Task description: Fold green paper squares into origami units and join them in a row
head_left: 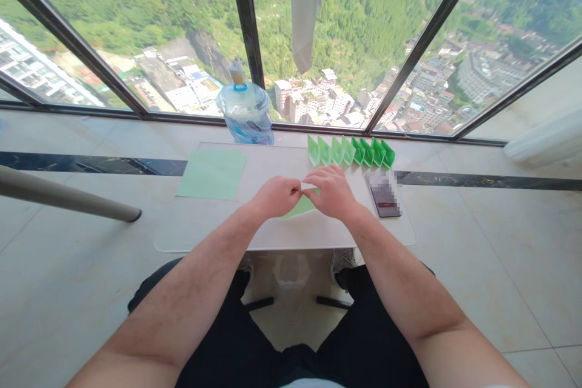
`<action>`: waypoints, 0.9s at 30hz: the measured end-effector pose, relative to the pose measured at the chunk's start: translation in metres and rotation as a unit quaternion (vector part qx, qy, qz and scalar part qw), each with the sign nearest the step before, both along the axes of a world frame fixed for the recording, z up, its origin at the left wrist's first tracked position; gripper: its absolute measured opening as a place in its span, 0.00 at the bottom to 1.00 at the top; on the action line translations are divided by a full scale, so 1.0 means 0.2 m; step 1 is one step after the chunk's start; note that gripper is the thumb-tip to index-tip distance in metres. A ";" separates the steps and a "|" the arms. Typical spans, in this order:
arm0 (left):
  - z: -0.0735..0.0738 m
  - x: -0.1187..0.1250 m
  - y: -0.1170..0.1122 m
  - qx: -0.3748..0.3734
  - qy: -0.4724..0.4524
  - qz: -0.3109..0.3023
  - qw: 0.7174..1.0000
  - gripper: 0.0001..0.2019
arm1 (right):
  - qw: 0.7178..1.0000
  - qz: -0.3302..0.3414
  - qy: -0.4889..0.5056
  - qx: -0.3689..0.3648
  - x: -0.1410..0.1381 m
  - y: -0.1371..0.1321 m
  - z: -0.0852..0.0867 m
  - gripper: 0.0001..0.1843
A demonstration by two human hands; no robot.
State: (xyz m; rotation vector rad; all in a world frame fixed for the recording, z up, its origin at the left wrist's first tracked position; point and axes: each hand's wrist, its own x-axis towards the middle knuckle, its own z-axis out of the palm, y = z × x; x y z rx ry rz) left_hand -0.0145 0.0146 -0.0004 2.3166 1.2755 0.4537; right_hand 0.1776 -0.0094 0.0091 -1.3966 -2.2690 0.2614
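Over the middle of the low white table, a light green sheet of paper (300, 206) is between my hands, partly hidden by them. My left hand (278, 195) is closed at the paper's upper edge, its fingers curled in a pinch. From the other side my right hand (331, 191) pinches the paper with thumb and fingertips, close to the left fingers. At the left of the table lies a flat stack of light green paper (211, 174). A row of several folded green paper pieces (350, 151), light ones left and darker ones right, stands along the back edge.
A phone (384, 195) rests at the right of the white table (200, 233). Behind the table stands a large blue water bottle (244, 110) by the window. A grey pole (68, 193) reaches in from the left. My legs are under the table's front edge.
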 end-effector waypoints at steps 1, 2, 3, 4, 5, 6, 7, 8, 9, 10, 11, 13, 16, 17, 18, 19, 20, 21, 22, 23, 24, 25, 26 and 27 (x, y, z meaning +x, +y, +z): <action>0.00 0.01 -0.01 0.007 0.007 -0.009 1.000 0.14 | 0.999 0.015 -0.032 -0.014 -0.01 -0.01 0.00 0.09; 0.00 0.02 -0.02 0.013 0.012 -0.014 1.000 0.14 | 0.998 0.025 -0.056 -0.026 -0.01 -0.01 0.00 0.11; 0.01 0.02 -0.02 0.015 0.015 -0.018 1.000 0.14 | 0.996 0.032 -0.073 -0.033 -0.02 -0.01 -0.01 0.13; 0.01 0.03 -0.02 0.015 0.018 -0.021 1.000 0.14 | 0.995 0.034 -0.081 -0.036 -0.02 0.00 -0.01 0.14; 0.02 0.03 -0.02 0.013 0.020 -0.023 0.999 0.14 | 0.995 0.034 -0.082 -0.037 -0.01 0.00 -0.01 0.14; 0.02 0.03 -0.02 0.011 0.021 -0.024 0.999 0.15 | 0.996 0.031 -0.079 -0.039 -0.01 0.00 -0.02 0.14; 0.02 0.03 -0.02 0.010 0.021 -0.024 0.999 0.15 | 0.996 0.025 -0.072 -0.041 -0.01 0.01 -0.02 0.14; 0.02 0.03 -0.02 0.010 0.022 -0.023 0.999 0.15 | 0.997 0.019 -0.065 -0.045 0.00 0.01 -0.02 0.13; 0.02 0.03 -0.01 0.012 0.023 -0.022 0.999 0.15 | 0.997 0.014 -0.057 -0.050 0.00 0.02 -0.02 0.13; 0.02 0.02 -0.01 0.014 0.023 -0.020 0.999 0.15 | 0.997 0.010 -0.051 -0.055 0.00 0.02 -0.02 0.13; 0.02 0.02 -0.01 0.016 0.024 -0.019 0.999 0.15 | 0.997 0.007 -0.044 -0.058 0.00 0.02 -0.02 0.14; 0.01 0.01 0.00 0.022 0.026 -0.017 0.999 0.14 | 0.998 0.001 -0.026 -0.058 0.00 0.02 -0.02 0.13; 0.01 -0.02 0.01 0.025 0.024 -0.003 0.999 0.12 | 0.997 -0.029 0.013 -0.065 0.02 0.03 -0.03 0.11; 0.01 -0.02 0.01 0.022 0.019 0.005 1.000 0.11 | 0.996 -0.041 0.025 -0.070 0.03 0.03 -0.03 0.11; 0.01 -0.03 0.01 0.018 0.013 0.014 1.000 0.11 | 0.995 -0.050 0.035 -0.075 0.04 0.03 -0.02 0.10; 0.02 -0.04 0.02 0.011 0.006 0.020 1.000 0.11 | 0.994 -0.058 0.043 -0.079 0.05 0.03 -0.02 0.10; 0.02 -0.05 0.02 0.003 0.000 0.025 1.000 0.11 | 0.994 -0.063 0.048 -0.081 0.06 0.03 -0.02 0.11; 0.02 -0.06 0.03 -0.005 -0.005 0.029 1.000 0.11 | 0.993 -0.069 0.053 -0.081 0.07 0.04 -0.02 0.11; 0.02 -0.08 0.03 -0.012 -0.010 0.034 0.999 0.11 | 0.992 -0.076 0.058 -0.081 0.08 0.04 -0.02 0.11; 0.02 -0.09 0.04 -0.018 -0.014 0.040 0.999 0.11 | 0.991 -0.084 0.062 -0.081 0.09 0.05 -0.03 0.11; 0.03 -0.10 0.05 -0.023 -0.019 0.047 0.998 0.11 | 0.990 -0.093 0.065 -0.085 0.11 0.06 -0.03 0.10; 0.03 -0.11 0.06 -0.029 -0.024 0.055 0.998 0.11 | 0.988 -0.103 0.070 -0.090 0.12 0.06 -0.04 0.10; 0.03 -0.13 0.06 -0.037 -0.029 0.062 0.997 0.11 | 0.986 -0.112 0.078 -0.099 0.14 0.07 -0.04 0.11; 0.03 -0.14 0.07 -0.048 -0.033 0.069 0.996 0.11 | 0.983 -0.121 0.088 -0.110 0.15 0.07 -0.05 0.11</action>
